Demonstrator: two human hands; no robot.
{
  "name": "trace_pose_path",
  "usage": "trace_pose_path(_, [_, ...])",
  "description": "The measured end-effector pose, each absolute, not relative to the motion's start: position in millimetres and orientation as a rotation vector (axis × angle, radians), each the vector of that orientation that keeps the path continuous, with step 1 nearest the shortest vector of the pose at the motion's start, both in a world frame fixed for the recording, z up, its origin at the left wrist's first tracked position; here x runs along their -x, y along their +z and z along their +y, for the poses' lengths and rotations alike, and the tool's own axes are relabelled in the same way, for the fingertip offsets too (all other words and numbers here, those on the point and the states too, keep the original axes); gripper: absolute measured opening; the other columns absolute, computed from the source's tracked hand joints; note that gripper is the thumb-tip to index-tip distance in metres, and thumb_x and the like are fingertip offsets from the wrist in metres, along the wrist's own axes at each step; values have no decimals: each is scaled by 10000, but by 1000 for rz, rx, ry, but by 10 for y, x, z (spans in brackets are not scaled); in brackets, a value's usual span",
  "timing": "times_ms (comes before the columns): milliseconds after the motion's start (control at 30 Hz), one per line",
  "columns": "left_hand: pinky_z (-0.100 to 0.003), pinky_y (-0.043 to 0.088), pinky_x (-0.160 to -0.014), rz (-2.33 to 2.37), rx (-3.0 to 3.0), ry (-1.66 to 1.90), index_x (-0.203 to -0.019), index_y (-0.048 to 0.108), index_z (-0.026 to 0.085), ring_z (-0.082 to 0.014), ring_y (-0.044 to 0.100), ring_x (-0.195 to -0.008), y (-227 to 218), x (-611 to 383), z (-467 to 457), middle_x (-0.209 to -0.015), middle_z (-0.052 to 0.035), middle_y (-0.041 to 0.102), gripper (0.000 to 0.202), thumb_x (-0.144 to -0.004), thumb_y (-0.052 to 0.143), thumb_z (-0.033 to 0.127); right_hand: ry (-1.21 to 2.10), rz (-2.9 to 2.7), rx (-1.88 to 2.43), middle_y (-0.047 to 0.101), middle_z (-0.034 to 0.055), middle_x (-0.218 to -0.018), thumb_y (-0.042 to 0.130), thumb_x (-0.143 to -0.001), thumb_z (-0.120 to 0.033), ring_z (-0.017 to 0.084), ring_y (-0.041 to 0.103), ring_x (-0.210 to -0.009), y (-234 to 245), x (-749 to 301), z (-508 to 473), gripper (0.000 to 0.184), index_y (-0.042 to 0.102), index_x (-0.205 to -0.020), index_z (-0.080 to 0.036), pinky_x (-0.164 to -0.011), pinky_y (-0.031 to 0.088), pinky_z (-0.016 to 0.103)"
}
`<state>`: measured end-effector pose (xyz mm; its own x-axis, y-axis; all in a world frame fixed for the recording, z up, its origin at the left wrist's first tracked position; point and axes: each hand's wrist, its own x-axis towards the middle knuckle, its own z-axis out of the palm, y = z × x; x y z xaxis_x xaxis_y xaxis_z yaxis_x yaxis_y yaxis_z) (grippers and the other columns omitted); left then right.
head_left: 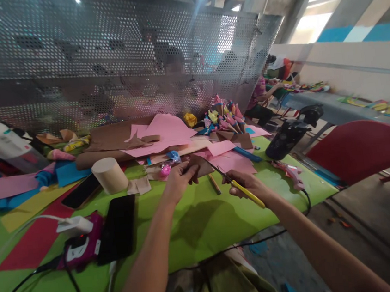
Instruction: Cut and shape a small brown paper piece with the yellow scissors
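Observation:
My left hand (179, 181) pinches a small piece of brown sheet material (202, 165) above the green table. In my right hand (249, 186) is a pair of scissors (244, 191) with a yellow handle. The scissors' dark blades point to the left and reach the right edge of the brown piece. Whether the blades are parted cannot be made out. Under them, a short yellow-brown stick (215, 184) lies on the table. Just beyond my left hand is a shiny pink wrapped item (165, 169).
Pink sheets (162, 133) and brown sheets lie piled behind my hands. A cardboard tube (109, 175), a dark phone (117, 228) and a purple power strip (83, 246) stand left. A pink glue gun (292, 174) and black bottle (286, 137) are right, near a red chair (362, 149).

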<state>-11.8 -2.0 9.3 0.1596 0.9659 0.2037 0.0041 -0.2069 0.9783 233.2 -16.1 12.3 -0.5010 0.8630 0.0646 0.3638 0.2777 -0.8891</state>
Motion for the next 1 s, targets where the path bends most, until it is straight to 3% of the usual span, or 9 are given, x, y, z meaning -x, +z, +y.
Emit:
trace_pose_path(233, [-234, 353, -506, 966, -1433, 1135, -676, 591, 175, -103, 482, -501, 77, 110, -34, -526, 17, 577, 415, -756, 691, 569, 1031, -2184, 1051, 548, -2, -777, 605, -775, -726, 141, 460, -681, 241, -2395, -203, 584, 610, -997, -186, -618, 366, 265])
trace_pose_path(1000, [-230, 370, -479, 896, -1375, 1051, -724, 655, 167, -98, 487, -493, 112, 88, -57, -567, 19, 553, 396, -715, 725, 557, 1310, -1946, 1148, 465, -51, -624, 785, -643, -599, 94, 400, -538, 197, -2374, -176, 502, 601, -864, -187, -489, 291, 228])
